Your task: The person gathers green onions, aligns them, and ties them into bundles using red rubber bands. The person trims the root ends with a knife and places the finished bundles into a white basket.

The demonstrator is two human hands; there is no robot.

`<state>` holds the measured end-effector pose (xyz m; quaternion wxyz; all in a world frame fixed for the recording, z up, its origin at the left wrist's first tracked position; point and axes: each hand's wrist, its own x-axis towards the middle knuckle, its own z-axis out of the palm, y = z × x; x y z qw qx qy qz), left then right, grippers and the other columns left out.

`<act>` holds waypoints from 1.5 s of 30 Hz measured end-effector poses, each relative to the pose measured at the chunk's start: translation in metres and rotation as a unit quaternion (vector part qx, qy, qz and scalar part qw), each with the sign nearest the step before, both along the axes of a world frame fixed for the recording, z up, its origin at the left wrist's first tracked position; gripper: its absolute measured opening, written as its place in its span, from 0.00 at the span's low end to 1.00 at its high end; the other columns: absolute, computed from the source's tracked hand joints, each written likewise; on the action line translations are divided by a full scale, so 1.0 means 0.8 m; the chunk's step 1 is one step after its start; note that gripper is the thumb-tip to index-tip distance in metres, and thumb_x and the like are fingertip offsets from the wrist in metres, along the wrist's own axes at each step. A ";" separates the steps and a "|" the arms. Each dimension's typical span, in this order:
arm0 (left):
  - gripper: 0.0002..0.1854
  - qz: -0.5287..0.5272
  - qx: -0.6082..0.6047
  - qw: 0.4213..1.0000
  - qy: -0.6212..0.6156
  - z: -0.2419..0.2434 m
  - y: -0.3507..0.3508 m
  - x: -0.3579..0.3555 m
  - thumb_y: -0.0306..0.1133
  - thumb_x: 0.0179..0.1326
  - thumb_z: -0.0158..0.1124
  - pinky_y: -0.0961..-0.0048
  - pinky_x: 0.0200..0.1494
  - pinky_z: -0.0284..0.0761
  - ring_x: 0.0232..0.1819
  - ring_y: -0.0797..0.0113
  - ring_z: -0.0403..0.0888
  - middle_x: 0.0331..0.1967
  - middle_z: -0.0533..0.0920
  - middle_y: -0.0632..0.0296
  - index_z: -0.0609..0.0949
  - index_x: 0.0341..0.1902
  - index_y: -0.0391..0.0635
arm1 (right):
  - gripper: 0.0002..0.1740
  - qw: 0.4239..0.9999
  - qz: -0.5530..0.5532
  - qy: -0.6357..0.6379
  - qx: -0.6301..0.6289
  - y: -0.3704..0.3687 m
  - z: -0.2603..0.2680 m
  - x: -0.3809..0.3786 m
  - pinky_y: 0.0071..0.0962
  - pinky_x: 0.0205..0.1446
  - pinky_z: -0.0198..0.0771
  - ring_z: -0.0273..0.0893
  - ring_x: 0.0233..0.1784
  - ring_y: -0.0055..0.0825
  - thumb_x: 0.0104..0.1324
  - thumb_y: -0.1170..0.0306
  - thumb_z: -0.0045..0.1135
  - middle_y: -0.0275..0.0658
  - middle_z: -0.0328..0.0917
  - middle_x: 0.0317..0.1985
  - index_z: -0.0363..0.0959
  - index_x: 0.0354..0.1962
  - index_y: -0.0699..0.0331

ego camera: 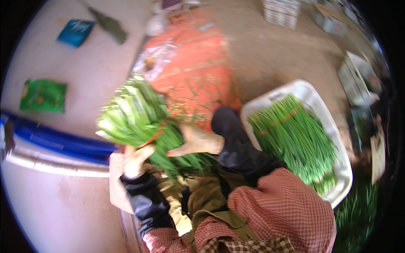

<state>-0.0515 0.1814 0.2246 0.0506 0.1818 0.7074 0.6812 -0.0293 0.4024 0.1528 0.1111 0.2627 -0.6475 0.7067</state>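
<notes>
A thick bundle of green leafy stalks, likely garlic chives (134, 110), is tilted in front of me with its pale cut ends up and to the left. An orange-red band (155, 136) circles it. My left hand (137, 159) grips the bundle from below, close to the band. From the right, my right hand (196, 139) wraps around the leaves just past the band, thumb stretched over them. The leaf tips hang towards my lap. Parts of the fingers of both hands are hidden by the greens.
On my right a white plastic crate (343, 151) holds banded greens (294, 136). An orange-red sheet (199, 72) strewn with leaf scraps covers the floor ahead. To the left lie a green packet (44, 95) and a blue roll (69, 142). White baskets (281, 12) stand farther off.
</notes>
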 end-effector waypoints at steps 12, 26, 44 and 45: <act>0.39 -0.170 0.268 0.917 -0.239 -0.111 -0.018 -0.018 0.33 0.51 0.76 0.60 0.54 0.82 0.52 0.57 0.84 0.57 0.82 0.52 0.72 0.68 0.37 | 0.48 0.999 0.025 0.037 0.008 0.046 0.065 -0.055 0.18 0.44 0.71 0.71 0.38 0.15 0.62 0.62 0.72 0.31 0.74 0.44 0.54 0.75 0.53; 0.39 -0.236 0.383 0.841 -0.302 -0.169 -0.060 0.012 0.29 0.50 0.74 0.49 0.63 0.78 0.59 0.49 0.81 0.61 0.80 0.46 0.71 0.69 0.36 | 0.07 0.909 -0.358 0.127 0.172 0.005 0.039 -0.115 0.37 0.48 0.74 0.79 0.43 0.43 0.67 0.72 0.60 0.44 0.81 0.38 0.78 0.41 0.63; 0.75 0.138 -0.355 0.886 0.264 -0.109 0.010 0.059 0.58 0.38 0.83 0.49 0.67 0.67 0.68 0.38 0.68 0.69 0.65 0.33 0.45 0.79 0.33 | 0.48 0.956 0.085 -0.198 -0.200 -0.045 -0.023 -0.022 0.35 0.68 0.66 0.72 0.63 0.30 0.53 0.54 0.79 0.39 0.76 0.59 0.66 0.65 0.66; 0.74 0.106 -0.337 0.902 0.250 -0.121 -0.008 0.068 0.58 0.39 0.83 0.51 0.67 0.68 0.68 0.39 0.69 0.69 0.66 0.33 0.45 0.79 0.34 | 0.49 0.957 0.106 -0.197 -0.182 -0.036 -0.020 -0.015 0.35 0.68 0.66 0.72 0.64 0.31 0.54 0.51 0.78 0.40 0.75 0.60 0.65 0.66 0.66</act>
